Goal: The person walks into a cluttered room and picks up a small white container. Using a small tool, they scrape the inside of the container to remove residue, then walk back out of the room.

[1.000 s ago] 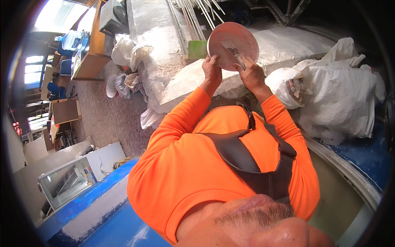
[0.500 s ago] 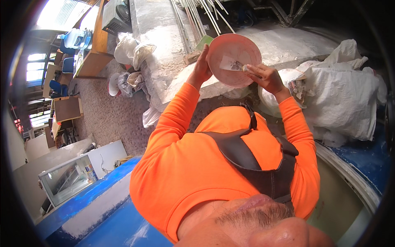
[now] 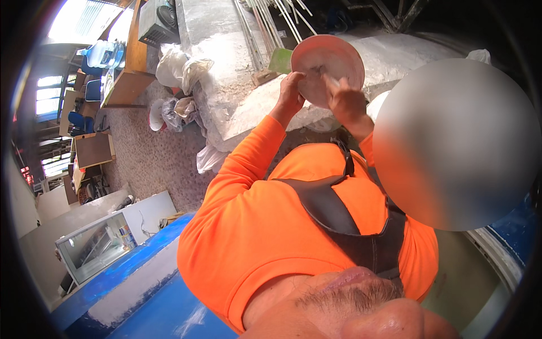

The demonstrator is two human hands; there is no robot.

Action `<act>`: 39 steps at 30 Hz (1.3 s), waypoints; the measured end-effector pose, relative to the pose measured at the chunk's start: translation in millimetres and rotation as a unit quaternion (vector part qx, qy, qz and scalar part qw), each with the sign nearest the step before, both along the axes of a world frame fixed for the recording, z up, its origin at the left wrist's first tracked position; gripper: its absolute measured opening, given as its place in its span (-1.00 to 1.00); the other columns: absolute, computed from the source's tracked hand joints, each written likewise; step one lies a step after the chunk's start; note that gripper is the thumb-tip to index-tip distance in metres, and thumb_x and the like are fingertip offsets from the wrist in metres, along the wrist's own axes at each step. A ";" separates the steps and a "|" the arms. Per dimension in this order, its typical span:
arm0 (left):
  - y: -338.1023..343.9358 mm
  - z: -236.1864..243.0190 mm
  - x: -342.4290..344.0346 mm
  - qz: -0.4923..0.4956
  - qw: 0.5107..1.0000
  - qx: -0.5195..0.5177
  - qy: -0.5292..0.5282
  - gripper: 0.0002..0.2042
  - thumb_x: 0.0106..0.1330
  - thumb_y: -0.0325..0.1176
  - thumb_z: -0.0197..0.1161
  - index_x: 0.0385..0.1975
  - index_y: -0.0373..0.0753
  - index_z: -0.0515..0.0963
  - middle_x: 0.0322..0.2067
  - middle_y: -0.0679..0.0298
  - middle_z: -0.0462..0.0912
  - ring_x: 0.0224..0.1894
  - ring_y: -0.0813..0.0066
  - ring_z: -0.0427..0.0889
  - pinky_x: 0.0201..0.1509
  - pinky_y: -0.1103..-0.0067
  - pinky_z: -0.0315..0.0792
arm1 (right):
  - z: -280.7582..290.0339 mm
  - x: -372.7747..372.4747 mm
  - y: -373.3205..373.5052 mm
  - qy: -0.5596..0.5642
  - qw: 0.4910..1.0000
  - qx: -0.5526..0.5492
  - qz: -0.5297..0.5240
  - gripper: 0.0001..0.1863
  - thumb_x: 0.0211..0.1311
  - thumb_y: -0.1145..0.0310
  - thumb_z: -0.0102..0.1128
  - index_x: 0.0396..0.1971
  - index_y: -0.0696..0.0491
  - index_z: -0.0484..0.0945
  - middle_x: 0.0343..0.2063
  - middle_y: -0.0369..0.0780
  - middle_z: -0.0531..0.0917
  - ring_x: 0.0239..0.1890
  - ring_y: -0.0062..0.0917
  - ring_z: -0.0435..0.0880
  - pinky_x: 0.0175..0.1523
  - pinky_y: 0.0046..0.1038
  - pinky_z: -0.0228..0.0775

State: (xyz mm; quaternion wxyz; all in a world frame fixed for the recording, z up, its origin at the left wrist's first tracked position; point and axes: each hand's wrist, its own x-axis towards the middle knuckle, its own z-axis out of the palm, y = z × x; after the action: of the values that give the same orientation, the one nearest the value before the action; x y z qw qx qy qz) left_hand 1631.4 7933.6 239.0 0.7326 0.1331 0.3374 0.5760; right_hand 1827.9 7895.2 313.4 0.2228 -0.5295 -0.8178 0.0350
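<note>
A shallow pinkish bowl (image 3: 339, 52), smeared pale inside, is tilted in front of me above a whitish concrete slab. My left hand (image 3: 290, 94) grips its near left rim, fingers closed round the edge. My right hand (image 3: 348, 105) is closed on a putty knife (image 3: 328, 78) that reaches into the bowl. Little of the putty knife shows now, and its blade tip seems to touch the inside of the bowl. Just left of the bowl a green flat piece (image 3: 280, 60) lies on the slab.
Long thin rods (image 3: 264, 25) lie on the concrete slab (image 3: 217, 65). White plastic bags (image 3: 195, 73) sit at its left edge. A blue painted surface (image 3: 164, 305) is near me at lower left, beside a glass-fronted case (image 3: 96, 246). A round blur covers the right side.
The bowl has shifted slightly up and right, with my left hand lower on its rim. My right hand has turned, and the putty knife's blade is now mostly hidden.
</note>
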 end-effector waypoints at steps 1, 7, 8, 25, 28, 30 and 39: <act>-0.9 -4.9 0.7 0.005 1.000 0.003 0.017 -0.65 0.33 -0.38 0.12 0.07 -0.37 0.43 -0.02 0.05 0.63 0.04 0.20 0.66 0.16 0.37 0.57 | 0.4 -1.0 3.0 -0.002 1.000 -0.002 0.001 -0.57 0.25 0.26 0.23 0.14 -0.10 0.60 -0.40 -0.11 0.59 -0.49 -0.20 0.72 -0.36 -0.23 0.61; -6.1 22.9 4.1 0.048 0.998 0.025 0.029 -0.77 0.31 -0.42 0.14 -0.09 -0.37 0.49 -0.16 0.13 0.63 -0.07 0.30 0.67 0.11 0.41 0.57 | 18.0 -8.6 -16.6 -0.016 0.998 -0.019 0.061 -0.64 0.35 0.29 0.11 0.12 -0.09 0.61 -0.41 -0.09 0.61 -0.47 -0.20 0.74 -0.39 -0.24 0.62; -8.3 29.3 10.2 0.058 0.997 0.015 0.041 -0.79 0.31 -0.42 0.14 -0.12 -0.36 0.50 -0.17 0.13 0.63 -0.09 0.31 0.67 0.09 0.42 0.57 | 16.8 -7.7 -5.4 -0.015 0.999 -0.027 0.020 -0.63 0.34 0.27 0.13 0.12 -0.10 0.61 -0.41 -0.08 0.61 -0.46 -0.20 0.74 -0.38 -0.23 0.63; -10.6 22.6 20.4 0.101 0.987 0.078 0.100 -0.67 0.24 -0.50 0.18 0.02 -0.41 0.48 -0.11 0.14 0.63 -0.11 0.35 0.66 0.01 0.47 0.57 | 11.4 -11.2 14.0 0.012 0.991 -0.125 -0.055 -0.63 0.40 0.19 0.06 0.13 -0.12 0.62 -0.38 0.00 0.70 -0.36 -0.11 0.76 -0.26 -0.16 0.65; -8.5 22.3 26.0 0.105 0.987 0.076 0.097 -0.66 0.24 -0.51 0.19 0.02 -0.41 0.48 -0.11 0.14 0.65 -0.12 0.36 0.66 -0.01 0.48 0.57 | 3.7 -8.7 34.2 0.059 0.990 -0.106 -0.074 -0.68 0.42 0.17 0.06 0.03 -0.11 0.66 -0.38 0.01 0.70 -0.36 -0.11 0.76 -0.27 -0.14 0.64; -12.8 17.8 22.6 0.120 0.986 0.075 0.087 -0.66 0.24 -0.52 0.19 0.03 -0.41 0.48 -0.10 0.13 0.65 -0.11 0.37 0.66 -0.01 0.49 0.57 | 7.3 -11.5 5.4 0.054 0.993 -0.096 -0.041 -0.70 0.43 0.17 0.03 -0.02 -0.09 0.67 -0.43 0.00 0.70 -0.35 -0.10 0.76 -0.29 -0.14 0.63; -5.6 26.6 12.2 0.118 0.980 0.097 0.130 -0.65 0.23 -0.49 0.24 0.03 -0.44 0.52 -0.10 0.13 0.67 -0.10 0.38 0.66 0.05 0.49 0.53 | 11.0 -7.2 10.6 0.080 0.988 -0.132 -0.021 -0.65 0.37 0.11 0.12 0.05 -0.15 0.69 -0.28 0.07 0.72 -0.19 -0.07 0.74 -0.12 -0.14 0.60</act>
State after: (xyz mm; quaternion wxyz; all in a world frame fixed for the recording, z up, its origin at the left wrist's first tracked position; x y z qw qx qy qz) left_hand 1643.7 7927.9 265.6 0.5932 0.2366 0.3850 0.6663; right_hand 1820.6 7905.9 324.4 0.2159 -0.5672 -0.7741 0.1802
